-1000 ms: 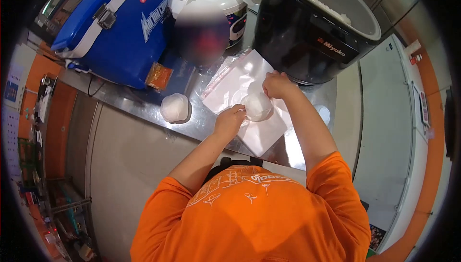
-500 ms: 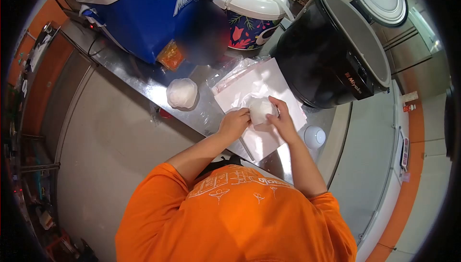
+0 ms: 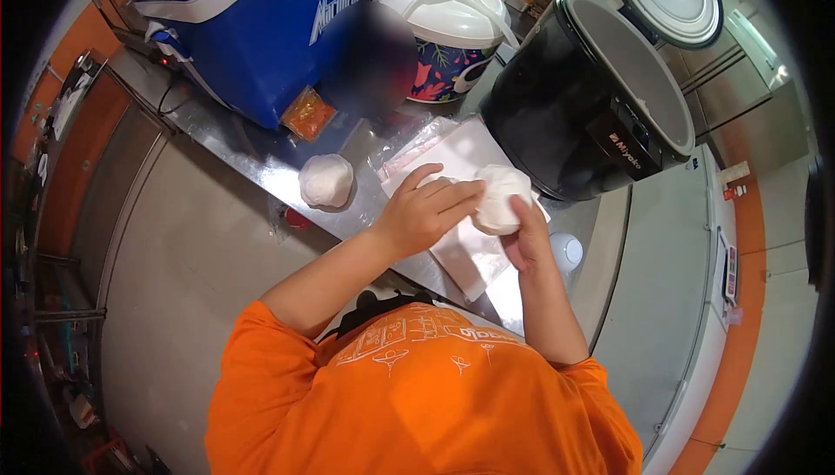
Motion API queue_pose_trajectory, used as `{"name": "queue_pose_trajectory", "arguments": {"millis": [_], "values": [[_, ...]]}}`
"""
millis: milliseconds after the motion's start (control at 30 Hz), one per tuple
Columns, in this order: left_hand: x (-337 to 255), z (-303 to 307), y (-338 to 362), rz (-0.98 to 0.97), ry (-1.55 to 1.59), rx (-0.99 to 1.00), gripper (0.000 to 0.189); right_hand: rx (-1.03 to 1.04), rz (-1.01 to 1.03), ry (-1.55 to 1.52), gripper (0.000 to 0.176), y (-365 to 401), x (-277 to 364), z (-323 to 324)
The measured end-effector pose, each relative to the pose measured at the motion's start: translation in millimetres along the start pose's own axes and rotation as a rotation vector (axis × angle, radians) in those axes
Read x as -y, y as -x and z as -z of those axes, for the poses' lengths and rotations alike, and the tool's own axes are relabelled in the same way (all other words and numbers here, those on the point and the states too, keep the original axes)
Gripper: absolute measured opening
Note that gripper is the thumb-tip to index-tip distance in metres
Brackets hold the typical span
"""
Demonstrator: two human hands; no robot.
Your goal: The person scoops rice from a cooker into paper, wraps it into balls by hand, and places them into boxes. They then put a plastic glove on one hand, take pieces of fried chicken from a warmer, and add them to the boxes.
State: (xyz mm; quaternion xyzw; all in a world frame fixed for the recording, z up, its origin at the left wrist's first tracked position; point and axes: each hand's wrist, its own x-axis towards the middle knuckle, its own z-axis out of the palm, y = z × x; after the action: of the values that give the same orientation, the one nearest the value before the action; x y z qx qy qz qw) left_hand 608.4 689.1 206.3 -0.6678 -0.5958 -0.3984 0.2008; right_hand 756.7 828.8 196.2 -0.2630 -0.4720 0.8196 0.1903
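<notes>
White and soft-looking, the rice ball [image 3: 500, 197] sits in my right hand [image 3: 529, 244], which is cupped under it with the fingers curled up round its far side. My left hand [image 3: 422, 212] lies against its near side with the fingers stretched out flat, pressing rather than wrapping. The two hands are together, with the ball squeezed between them. It is lifted clear above the clear plastic sheet [image 3: 474, 262] spread at the front edge of the steel worktop [image 3: 261, 157], just in front of the black rice cooker [image 3: 583, 118]. It looks wrapped in thin film, though I cannot be sure. The ball is close to round, so it points nowhere much. Its slight long axis runs away from my body toward the cooker. My worry is the grip: only the right hand truly holds it, so if the flat left hand pushes too hard, the ball could roll out over the fingertips or lose its shape. It could then land on the sheet, or go past the worktop edge. A small white cup [image 3: 566, 250] stands near my right wrist, where I could knock it. A second white ball [image 3: 325, 180] rests well apart to the left, near an orange packet [image 3: 307, 114] and a blue cooler box [image 3: 252, 31].
</notes>
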Motion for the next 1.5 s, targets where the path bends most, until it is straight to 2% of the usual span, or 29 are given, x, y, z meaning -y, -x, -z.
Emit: {"name": "queue_pose_trajectory", "arguments": {"millis": [33,67,133,167,200,267,333,367,400,433,467,533,600,633,667,733,767,867,900,933,1000,1067,1200,1267,1333,1367,1433,1500], "values": [[-1,9,-4,-0.037,0.023,-0.041,0.025,0.050,-0.039,-0.234,0.070,6,-4,-8],[-3,11,-5,-0.020,0.115,-0.141,0.027,0.185,-0.024,-0.432,0.074,11,-8,-17],[-14,10,-6,0.015,0.297,-0.342,0.031,0.409,0.195,-0.532,0.079,18,-8,-57],[-19,4,1,0.065,0.320,-0.383,0.040,0.407,0.191,-0.478,0.082,17,-4,-69],[-30,-1,6,0.236,0.487,-0.404,0.047,0.413,0.138,-0.463,0.082,9,-5,-72],[-37,-13,22,0.462,0.720,-0.427,0.054,0.424,0.034,-0.430,0.082,-19,-11,-77],[-26,-17,37,0.736,0.403,-0.231,0.056,0.360,-0.160,-0.464,0.074,-41,-21,-83],[-20,-18,46,0.872,0.241,-0.134,0.057,0.301,-0.150,-0.343,0.069,-52,-24,-88],[-11,-18,57,0.953,0.256,0.027,0.056,0.245,-0.138,-0.222,0.063,-66,-26,-94],[-2,-15,72,1.034,0.273,0.190,0.055,0.202,-0.164,-0.241,0.046,-92,-37,-94],[3,-11,83,1.112,0.290,0.356,0.055,0.201,-0.156,-0.085,0.047,-111,-40,-102],[-1,-1,102,1.106,0.440,0.359,0.052,0.345,-0.134,0.286,0.061,-159,-54,-109],[-6,4,118,1.101,0.466,0.386,0.050,0.164,0.024,0.723,0.081,-195,-82,-119],[-11,5,125,1.107,0.424,0.408,0.049,0.160,0.007,0.851,0.096,-206,-91,-124],[-15,6,132,1.113,0.384,0.431,0.048,0.174,0.018,0.916,0.093,-207,-95,-131],[-21,6,135,1.005,0.222,0.473,0.046,0.197,0.043,1.054,0.089,-206,-99,-142],[-24,4,134,0.942,0.133,0.493,0.046,0.184,-0.015,1.470,0.087,-206,-94,-146],[-33,-10,116,0.833,0.014,0.518,0.048,-0.033,0.194,1.491,0.079,-198,-88,-133],[-34,-17,108,0.802,0.002,0.521,0.049,-0.090,0.308,1.342,0.075,-193,-83,-122],[-37,-24,103,0.757,-0.039,0.520,0.050,-0.056,0.435,1.171,0.063,-193,-73,-103],[-41,-44,91,0.659,-0.117,0.499,0.054,0.096,0.631,1.079,0.050,-148,-25,-68],[-32,-63,92,0.625,-0.181,0.509,0.059,0.221,0.597,1.184,0.044,-94,24,-27],[10,-71,94,0.509,-0.265,0.472,0.061,0.896,0.268,1.214,0.041,31,151,14],[27,-58,78,0.514,-0.278,0.601,0.063,0.975,0.242,1.146,0.040,74,210,23],[41,-54,78,0.436,-0.306,0.642,0.066,0.666,0.363,1.350,0.038,97,266,31],[39,-55,74,0.463,-0.277,0.610,0.067,0.510,0.423,1.438,0.037,98,288,38],[20,-45,42,0.527,-0.300,0.589,0.070,0.050,0.447,1.731,0.033,78,322,47],[-3,-43,3,0.555,-0.207,0.522,0.069,-0.076,0.510,1.995,0.033,33,344,75]]}}
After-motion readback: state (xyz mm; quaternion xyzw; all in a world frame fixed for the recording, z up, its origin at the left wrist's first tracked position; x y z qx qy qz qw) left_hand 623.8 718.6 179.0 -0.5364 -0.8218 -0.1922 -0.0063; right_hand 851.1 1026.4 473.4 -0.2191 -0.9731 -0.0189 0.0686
